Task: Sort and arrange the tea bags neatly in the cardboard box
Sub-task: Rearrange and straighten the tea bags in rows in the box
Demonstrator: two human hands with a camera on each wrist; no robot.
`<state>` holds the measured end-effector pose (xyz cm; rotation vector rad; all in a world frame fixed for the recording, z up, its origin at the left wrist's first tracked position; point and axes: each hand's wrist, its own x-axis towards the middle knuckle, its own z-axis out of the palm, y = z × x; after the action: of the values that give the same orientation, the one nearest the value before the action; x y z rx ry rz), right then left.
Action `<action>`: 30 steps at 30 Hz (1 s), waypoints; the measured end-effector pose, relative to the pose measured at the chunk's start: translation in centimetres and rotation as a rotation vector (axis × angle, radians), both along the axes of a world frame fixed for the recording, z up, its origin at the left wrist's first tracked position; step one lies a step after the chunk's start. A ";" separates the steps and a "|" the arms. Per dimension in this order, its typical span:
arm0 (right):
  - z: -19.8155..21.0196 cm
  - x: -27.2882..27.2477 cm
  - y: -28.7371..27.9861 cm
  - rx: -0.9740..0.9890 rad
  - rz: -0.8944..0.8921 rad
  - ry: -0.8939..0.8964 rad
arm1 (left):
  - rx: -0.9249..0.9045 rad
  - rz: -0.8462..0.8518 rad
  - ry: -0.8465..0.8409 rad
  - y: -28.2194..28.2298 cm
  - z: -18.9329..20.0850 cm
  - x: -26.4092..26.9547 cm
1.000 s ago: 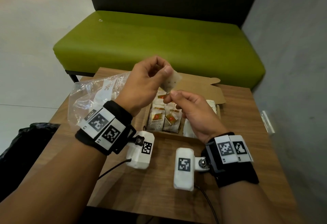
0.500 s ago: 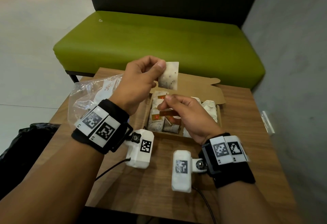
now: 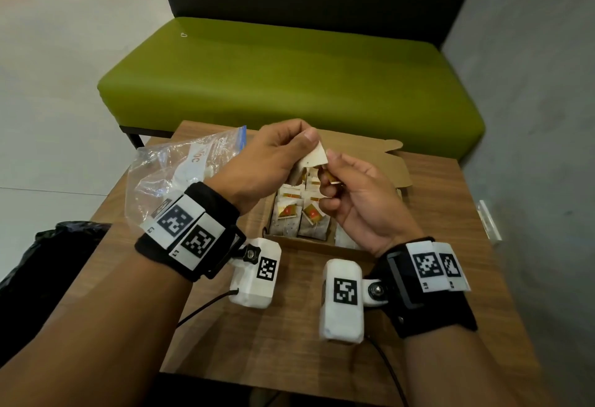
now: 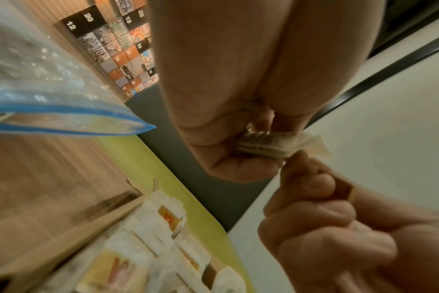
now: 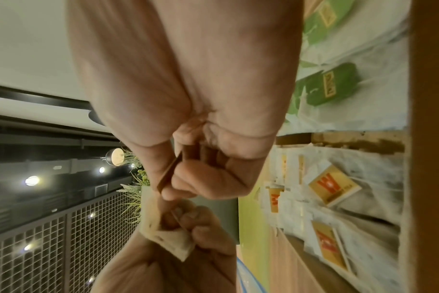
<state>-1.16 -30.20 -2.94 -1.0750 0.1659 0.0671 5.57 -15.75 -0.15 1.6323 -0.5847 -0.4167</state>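
Tea bags: one white paper tea bag [image 3: 314, 158] held above the open brown cardboard box [image 3: 363, 247].
Left hand [image 3: 267, 162] pinches it at ten o'clock; right hand [image 3: 351, 195] grips its red-and-yellow tag [image 3: 331, 178] at two. Since a half-second ago the bag has tilted and the hands closed together, probably readying it for placement.

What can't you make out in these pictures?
- Box right half, head view: hidden under the right hand.
- Tag print: edge-on in the right wrist view, tiny elsewhere.
- Zip bag contents, head view: glare and the left hand cover them.
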 end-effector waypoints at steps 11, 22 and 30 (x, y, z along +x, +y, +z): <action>0.3 0.1 0.3 -0.110 -0.114 -0.097 | -0.038 0.122 0.124 -0.3 -1.3 0.4; 0.2 0.3 0.1 -0.278 -0.362 -0.194 | -0.073 -0.021 0.246 -0.6 -0.7 -0.4; -0.8 0.3 -0.5 -0.416 -0.391 -0.063 | 0.042 0.001 0.067 -0.3 -1.4 -0.3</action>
<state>-0.87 -30.74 -3.79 -1.4383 0.3407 -0.3670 5.29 -16.06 -1.54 1.6518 -0.5274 -0.4840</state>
